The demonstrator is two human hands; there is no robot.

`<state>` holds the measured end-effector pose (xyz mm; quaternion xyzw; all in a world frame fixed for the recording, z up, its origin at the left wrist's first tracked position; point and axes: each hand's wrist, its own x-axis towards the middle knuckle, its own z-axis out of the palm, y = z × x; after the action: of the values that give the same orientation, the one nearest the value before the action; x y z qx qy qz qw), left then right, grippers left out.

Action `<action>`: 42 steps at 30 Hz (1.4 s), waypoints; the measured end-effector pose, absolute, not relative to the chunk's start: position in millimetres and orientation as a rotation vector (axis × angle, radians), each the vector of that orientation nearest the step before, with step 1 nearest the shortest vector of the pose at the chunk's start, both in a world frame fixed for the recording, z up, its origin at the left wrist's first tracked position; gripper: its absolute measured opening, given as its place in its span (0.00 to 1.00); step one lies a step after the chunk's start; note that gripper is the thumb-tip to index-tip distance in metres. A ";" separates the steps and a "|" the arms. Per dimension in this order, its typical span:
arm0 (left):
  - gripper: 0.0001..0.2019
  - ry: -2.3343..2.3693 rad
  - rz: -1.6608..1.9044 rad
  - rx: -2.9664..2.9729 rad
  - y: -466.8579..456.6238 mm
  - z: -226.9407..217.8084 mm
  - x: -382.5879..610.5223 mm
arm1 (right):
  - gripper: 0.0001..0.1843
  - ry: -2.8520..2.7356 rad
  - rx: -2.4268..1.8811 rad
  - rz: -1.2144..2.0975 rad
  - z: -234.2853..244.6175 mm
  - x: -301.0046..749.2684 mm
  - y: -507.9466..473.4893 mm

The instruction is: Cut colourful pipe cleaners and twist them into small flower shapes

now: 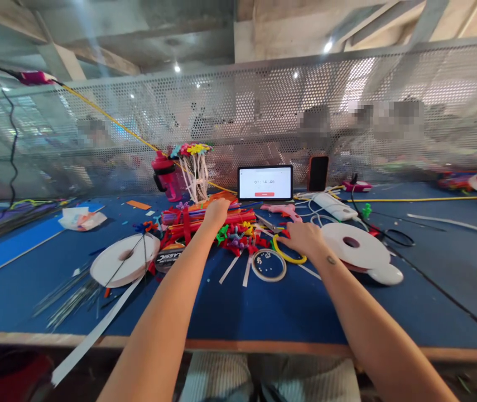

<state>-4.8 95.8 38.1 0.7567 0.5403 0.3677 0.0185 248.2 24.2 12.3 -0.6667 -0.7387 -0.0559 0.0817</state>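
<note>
On the worktop (271, 315), a pipe-cleaner bundle (243, 216) lies in the middle, perhaps for easy reach. A tablet (265, 182) stands, likely to show its clock. The left hand (217, 211) is at the bundle, the right hand (304, 237) by a yellow ring (295, 260); I can't tell their grip.

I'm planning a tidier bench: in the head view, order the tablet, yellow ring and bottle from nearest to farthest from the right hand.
1. Yellow ring: right by the fingers of the right hand.
2. Tablet: beyond it, slightly left.
3. Bottle: farther left, near the mesh panel.
</note>
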 end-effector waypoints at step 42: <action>0.06 1.137 1.287 3.192 -17.9 -0.5 -6.4 | 0.17 -1.739 -0.835 1.579 22.1 198.6 -4.3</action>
<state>-6.4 -17.9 -0.5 0.8551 0.3047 0.3448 -0.2390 198.6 -4.3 22.1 -0.3173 -0.6612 0.6004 0.3189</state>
